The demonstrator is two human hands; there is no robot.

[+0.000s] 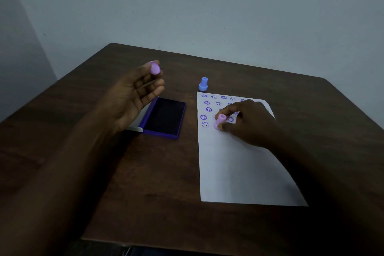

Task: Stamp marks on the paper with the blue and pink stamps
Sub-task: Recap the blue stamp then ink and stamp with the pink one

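Between the thumb and fingertips of the right hand [247, 122] sits the pink stamp [219, 121], pinched near its base and tilted, its foot down on the white paper [239, 168]. That hand rests on the upper part of the sheet with the fingers curled close together around the stamp. Purple stamped marks [205, 110], smiley faces and flower shapes, lie in rows just left of and beyond those fingers; some are hidden under the hand. Closer to the person than the fingers, the sheet is blank.

Well to the left, the left hand [135, 93] is raised above the table [104, 162], palm turned inward. Its thumb and forefinger pinch a small pink cap [154, 68] at their tips, while the other three fingers are loosely curled and slightly apart. Below and just right of those fingers lies an open purple ink pad [166, 118], its dark inking surface facing up; its lid is partly hidden behind the left palm.

Beyond the right hand's fingers, just past the top left corner of the paper, the blue stamp [203, 84] stands upright on the dark wooden table, apart from both hands. A plain pale wall [207, 6] rises behind the table.
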